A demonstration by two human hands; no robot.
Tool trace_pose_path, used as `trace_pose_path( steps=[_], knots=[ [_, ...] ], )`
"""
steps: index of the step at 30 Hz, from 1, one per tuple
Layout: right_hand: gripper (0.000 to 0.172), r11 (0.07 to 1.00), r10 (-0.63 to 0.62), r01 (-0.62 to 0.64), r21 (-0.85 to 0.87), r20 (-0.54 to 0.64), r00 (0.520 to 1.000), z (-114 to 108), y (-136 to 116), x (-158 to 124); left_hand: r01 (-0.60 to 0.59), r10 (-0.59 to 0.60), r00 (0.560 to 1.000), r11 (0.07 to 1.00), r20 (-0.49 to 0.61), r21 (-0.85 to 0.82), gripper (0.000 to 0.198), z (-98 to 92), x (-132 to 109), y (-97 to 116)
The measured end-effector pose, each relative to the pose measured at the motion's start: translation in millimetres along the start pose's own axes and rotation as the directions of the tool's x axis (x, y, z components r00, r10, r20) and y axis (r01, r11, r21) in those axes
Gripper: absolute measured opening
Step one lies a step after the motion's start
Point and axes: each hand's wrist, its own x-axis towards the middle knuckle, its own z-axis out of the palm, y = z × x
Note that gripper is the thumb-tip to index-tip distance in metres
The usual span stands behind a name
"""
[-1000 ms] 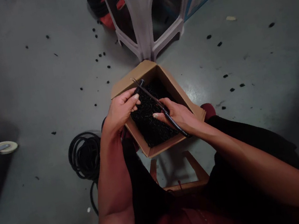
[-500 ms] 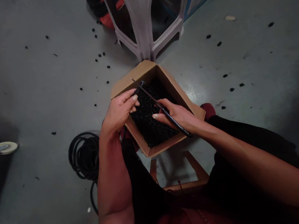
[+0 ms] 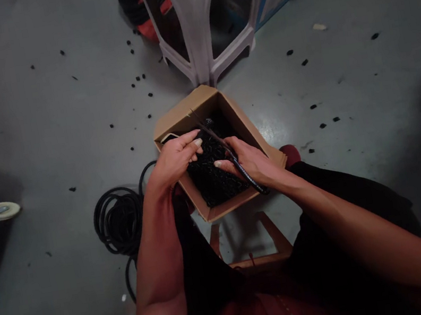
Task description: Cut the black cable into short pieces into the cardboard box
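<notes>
**Left hand off the cable end; right hand gripping black cable over a cardboard box**

Moved since the earlier frame: left hand [image 3: 173, 159], now away from the upper end of the black cable [image 3: 250, 182] and lower, beside it, fingers [image 3: 188, 144] spread and loosely curled, holding nothing.

Right hand [image 3: 248, 164]: fingers closed around the cable.

Black cable: runs diagonally above the box, its thin upper end over the pile, its lower end past the right hand near the box's near wall.

Cardboard box [image 3: 182, 112]: flaps open, above a wooden frame [image 3: 251, 242], filled with short black pieces [image 3: 210, 181].

Concrete floor [image 3: 67, 122]: more black pieces [image 3: 129, 43] scattered on it.

Coil of black hose [image 3: 118, 221]: on the floor, left of the box, beside the left forearm.

White plastic stool [image 3: 193, 20]: beyond the box, legs near its far corner.
</notes>
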Motion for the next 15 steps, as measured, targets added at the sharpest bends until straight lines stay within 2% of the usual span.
trace_pose_path(
  steps=[6, 15],
  knots=[
    [0.050, 1.000, 0.018, -0.018, 0.011, -0.011, 1.000, -0.3, -0.6, 2.0, -0.041, 0.041, 0.999, 0.999, 0.028, -0.020, 0.030, 1.0, 0.8, -1.7],
    [0.035, 1.000, -0.010, 0.009, -0.016, -0.057, 0.998, -6.6, -4.1, 4.8, 0.026, -0.017, 0.999, 0.958, 0.033, -0.285, 0.023, 1.9, -1.6, 1.8]
  ],
)
